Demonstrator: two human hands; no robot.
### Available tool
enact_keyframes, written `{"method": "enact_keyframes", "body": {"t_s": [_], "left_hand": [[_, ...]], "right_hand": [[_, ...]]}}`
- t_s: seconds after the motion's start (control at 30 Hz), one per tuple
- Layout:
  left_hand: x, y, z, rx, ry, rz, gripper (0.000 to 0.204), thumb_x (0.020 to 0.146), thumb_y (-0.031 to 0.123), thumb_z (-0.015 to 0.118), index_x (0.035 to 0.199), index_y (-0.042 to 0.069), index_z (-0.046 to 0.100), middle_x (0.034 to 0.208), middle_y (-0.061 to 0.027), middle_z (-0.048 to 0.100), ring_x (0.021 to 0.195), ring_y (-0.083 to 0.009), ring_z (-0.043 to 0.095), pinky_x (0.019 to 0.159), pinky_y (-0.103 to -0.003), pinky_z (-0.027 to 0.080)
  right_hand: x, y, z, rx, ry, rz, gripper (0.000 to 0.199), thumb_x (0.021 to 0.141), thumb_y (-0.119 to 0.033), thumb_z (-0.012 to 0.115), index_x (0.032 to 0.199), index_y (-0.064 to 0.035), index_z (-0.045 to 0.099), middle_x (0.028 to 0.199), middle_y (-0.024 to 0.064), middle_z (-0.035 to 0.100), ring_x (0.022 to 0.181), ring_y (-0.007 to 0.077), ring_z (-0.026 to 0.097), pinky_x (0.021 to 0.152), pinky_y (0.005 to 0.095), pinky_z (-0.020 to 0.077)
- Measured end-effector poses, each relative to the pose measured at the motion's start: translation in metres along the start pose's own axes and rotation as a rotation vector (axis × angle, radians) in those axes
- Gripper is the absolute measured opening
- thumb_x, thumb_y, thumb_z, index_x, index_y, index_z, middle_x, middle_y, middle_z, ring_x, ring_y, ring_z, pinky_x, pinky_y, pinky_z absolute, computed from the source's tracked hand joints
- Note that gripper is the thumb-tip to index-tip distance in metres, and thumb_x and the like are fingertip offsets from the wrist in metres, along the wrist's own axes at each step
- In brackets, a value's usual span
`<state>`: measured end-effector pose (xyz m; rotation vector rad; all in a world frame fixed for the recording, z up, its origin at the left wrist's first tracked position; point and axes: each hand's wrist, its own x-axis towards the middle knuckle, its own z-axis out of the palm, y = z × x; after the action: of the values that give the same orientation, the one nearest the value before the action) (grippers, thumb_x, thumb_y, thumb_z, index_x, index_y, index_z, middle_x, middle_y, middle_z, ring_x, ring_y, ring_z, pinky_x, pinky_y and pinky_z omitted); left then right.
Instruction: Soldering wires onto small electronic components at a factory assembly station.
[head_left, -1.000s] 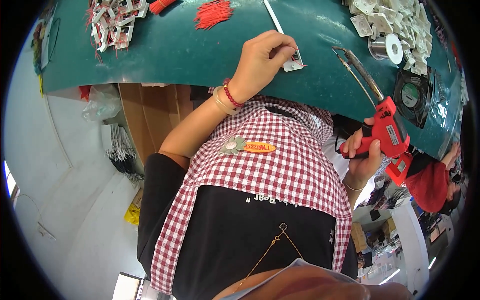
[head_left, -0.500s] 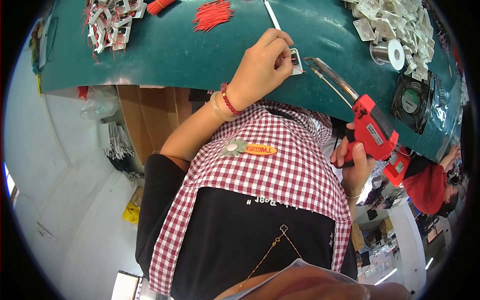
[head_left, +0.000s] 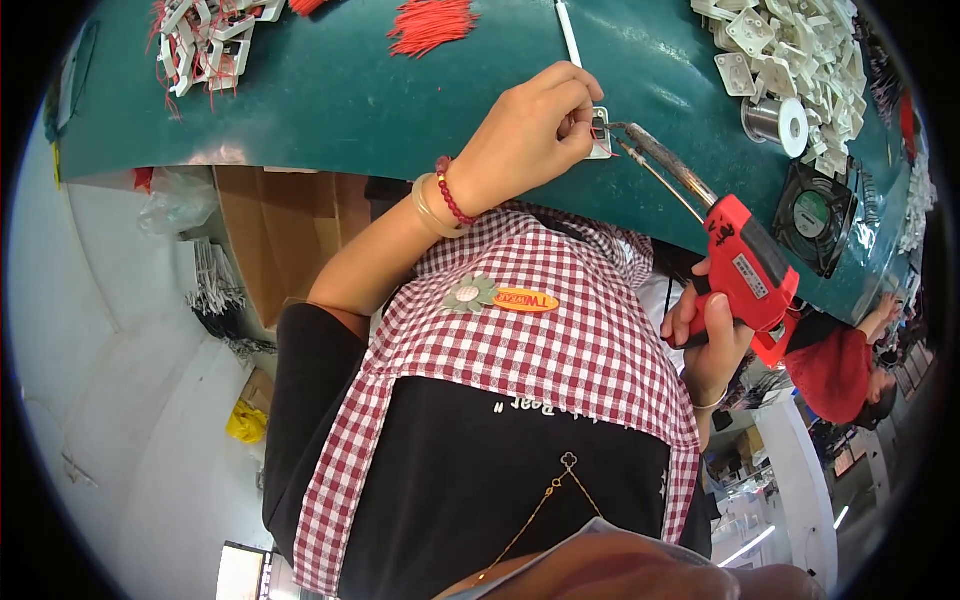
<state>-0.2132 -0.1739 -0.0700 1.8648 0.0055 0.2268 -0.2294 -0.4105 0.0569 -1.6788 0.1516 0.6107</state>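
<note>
My right hand [head_left: 712, 325] is wrapped round the grip of a red soldering gun [head_left: 752, 265]. Its metal tip, with a thin solder feed tube alongside, points left and reaches the small white plastic housing [head_left: 601, 150] on the green table. Inside that housing is a dark part, and a bit of red wire shows at its edge. My left hand [head_left: 545, 125] is closed in a pinch at the housing's left side. Fingertips hide most of what it pinches, which seems to be the red wire's end, too small to make out for certain.
Cut red wires [head_left: 433, 27] lie in a pile at the far side. Wired white housings [head_left: 205, 50] are heaped far left, bare white housings [head_left: 790, 60] far right. A solder spool [head_left: 777, 126] and a black fan [head_left: 817, 215] stand at right. Another person [head_left: 838, 375] sits beyond.
The soldering gun's tip has come onto the housing, where before it was slightly apart at the right. My view has shifted a little; my left hand stays pinched beside the housing.
</note>
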Motion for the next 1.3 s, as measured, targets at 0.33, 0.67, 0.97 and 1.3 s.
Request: {"method": "enact_keyframes", "body": {"t_s": [0.33,0.67,0.97,1.3], "left_hand": [[-0.002,-0.005,0.002,-0.012,-0.009,0.012,0.008,0.075,-0.004,0.06,0.076,-0.002,0.052,0.098,-0.0057,0.059,0.059,-0.0077,0.051,0.056,-0.022,0.045],[-0.001,-0.006,0.001,0.0,-0.011,0.038,0.007,0.075,-0.004,0.06,0.076,-0.002,0.054,0.098,-0.0059,0.06,0.06,-0.0099,0.054,0.056,-0.022,0.047],[-0.001,-0.006,0.002,-0.006,-0.008,0.046,0.007,0.074,-0.003,0.06,0.075,-0.002,0.053,0.098,-0.0067,0.061,0.061,-0.0123,0.056,0.057,-0.024,0.047],[0.004,-0.008,-0.003,0.02,-0.066,0.072,0.005,0.074,-0.003,0.059,0.075,-0.002,0.054,0.097,-0.0069,0.06,0.061,-0.0144,0.056,0.058,-0.026,0.047]], "right_hand": [[-0.002,0.002,0.007,0.038,0.056,0.041,0.031,0.092,-0.024,0.047,0.103,0.0048,0.047,0.06,0.0066,0.046,0.043,0.0103,0.04,0.043,0.0242,0.0389],[-0.005,-0.006,0.01,0.031,0.102,0.02,0.036,0.092,-0.028,0.049,0.107,0.005,0.046,0.058,0.0064,0.046,0.042,0.011,0.04,0.043,0.025,0.0386],[-0.004,-0.006,0.011,-0.037,0.097,0.051,0.035,0.092,-0.028,0.049,0.106,0.004,0.046,0.057,0.0056,0.045,0.042,0.0109,0.04,0.043,0.025,0.0385],[-0.006,-0.013,0.015,-0.062,0.116,0.046,0.036,0.092,-0.028,0.048,0.107,0.0044,0.048,0.056,0.0054,0.044,0.04,0.0106,0.04,0.041,0.0241,0.0372]]}}
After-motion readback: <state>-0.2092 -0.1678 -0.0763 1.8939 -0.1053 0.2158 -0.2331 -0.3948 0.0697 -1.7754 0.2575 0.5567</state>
